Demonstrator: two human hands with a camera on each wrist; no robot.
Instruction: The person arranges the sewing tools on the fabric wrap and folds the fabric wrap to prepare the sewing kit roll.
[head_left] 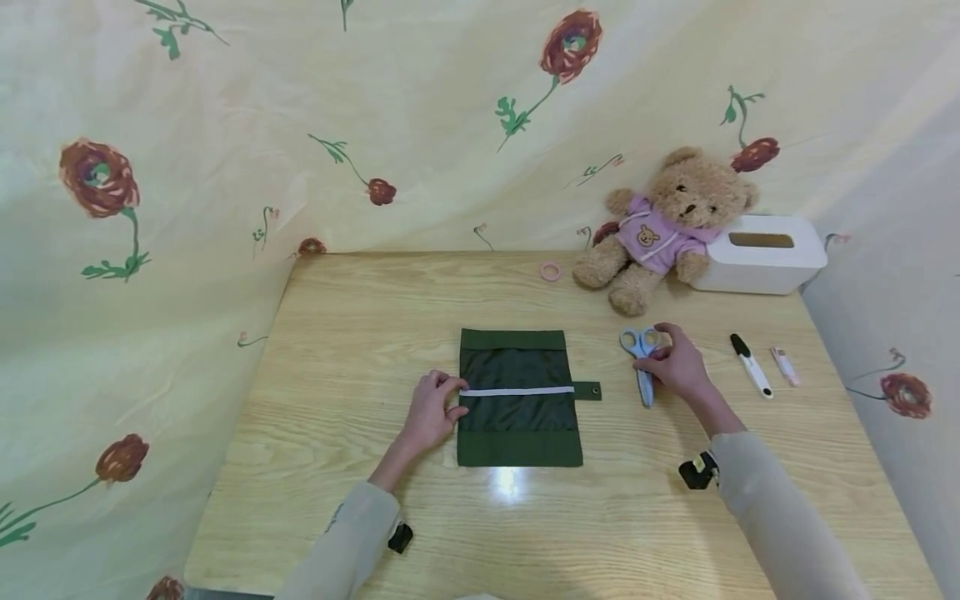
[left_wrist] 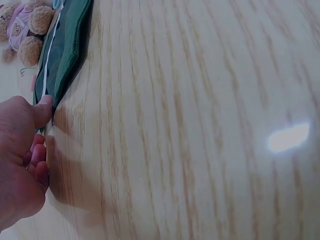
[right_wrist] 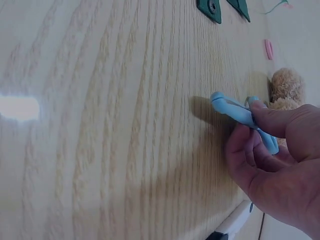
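Pale-blue, plastic-looking scissors (head_left: 646, 389) with looped handles, likely light, stiff and best held near those loops, sit right of the dark-green rectangular fabric case (head_left: 517, 417), pinched by the nearly closed right hand (head_left: 681, 364), while the left hand (head_left: 432, 411) likewise pinches the case's soft-looking left edge.

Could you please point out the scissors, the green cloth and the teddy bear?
Scissors (head_left: 646, 388), head view: on the narrow blue end.
Green cloth (head_left: 519, 411), head view: on the dark middle panel.
Teddy bear (head_left: 666, 237), head view: on its shirt front.
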